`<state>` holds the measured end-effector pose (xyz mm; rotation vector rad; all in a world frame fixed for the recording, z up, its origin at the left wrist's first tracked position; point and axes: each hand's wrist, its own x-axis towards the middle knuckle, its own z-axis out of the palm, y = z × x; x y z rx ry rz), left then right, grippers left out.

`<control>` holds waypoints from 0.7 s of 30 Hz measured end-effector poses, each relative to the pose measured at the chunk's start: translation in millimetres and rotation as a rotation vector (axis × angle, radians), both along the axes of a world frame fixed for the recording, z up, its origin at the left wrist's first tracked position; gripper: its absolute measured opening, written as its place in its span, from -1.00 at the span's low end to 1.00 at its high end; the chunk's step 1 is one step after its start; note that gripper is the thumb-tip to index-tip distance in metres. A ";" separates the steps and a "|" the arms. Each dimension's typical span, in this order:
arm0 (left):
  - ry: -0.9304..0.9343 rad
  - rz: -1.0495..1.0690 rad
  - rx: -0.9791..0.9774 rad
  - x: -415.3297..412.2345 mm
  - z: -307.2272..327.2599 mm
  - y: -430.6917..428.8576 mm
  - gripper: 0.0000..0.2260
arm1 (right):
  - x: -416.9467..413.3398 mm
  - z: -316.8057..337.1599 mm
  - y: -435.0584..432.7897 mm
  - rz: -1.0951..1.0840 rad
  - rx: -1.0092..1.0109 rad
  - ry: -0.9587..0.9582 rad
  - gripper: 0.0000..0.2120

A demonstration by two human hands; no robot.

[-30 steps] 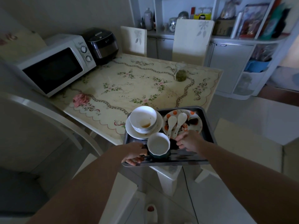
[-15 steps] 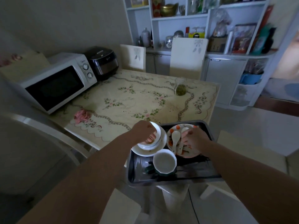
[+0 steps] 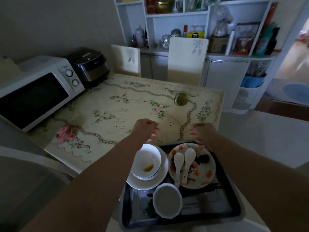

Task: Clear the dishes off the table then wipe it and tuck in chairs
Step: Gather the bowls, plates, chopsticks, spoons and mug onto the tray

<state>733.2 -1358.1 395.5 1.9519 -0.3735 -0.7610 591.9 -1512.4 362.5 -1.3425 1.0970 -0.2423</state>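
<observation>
Crockery stacked on the tray (image 3: 232, 210) is heavy, brittle, slippery; lift by both long rims. Left hand (image 3: 145, 129) and right hand (image 3: 203, 133), at 12 o'clock, seem loosely curled, empty.

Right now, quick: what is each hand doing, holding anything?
Left hand: loosely curled above the floral table, holding nothing visible.
Right hand: loosely curled at the dark metal tray's far edge; grip unclear.
</observation>
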 end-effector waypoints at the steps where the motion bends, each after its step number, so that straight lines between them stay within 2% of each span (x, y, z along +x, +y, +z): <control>1: -0.006 0.022 0.007 6.3 -3.3 -6.0 -0.78 | 9.8 -3.3 -7.5 0.010 0.005 0.001 -0.71; 9: -0.003 0.126 0.098 50.9 -18.0 -74.2 -0.80 | 104.9 -13.6 -83.3 0.122 0.093 0.062 -0.60; 15: 0.021 0.153 0.120 68.5 -28.7 -124.9 -0.80 | 160.6 -35.9 -133.9 0.183 0.187 0.018 -0.48; 16: 0.020 0.152 0.125 70.3 -30.5 -130.4 -0.80 | 168.8 -40.3 -138.9 0.181 0.227 0.005 -0.51; 19: 0.005 0.154 0.138 75.4 -32.5 -140.2 -0.81 | 186.3 -50.7 -146.6 0.171 0.353 -0.008 -0.80; 21: 0.009 0.172 0.141 78.0 -32.9 -141.2 -0.81 | 192.8 -55.8 -150.1 0.138 0.452 -0.042 -0.81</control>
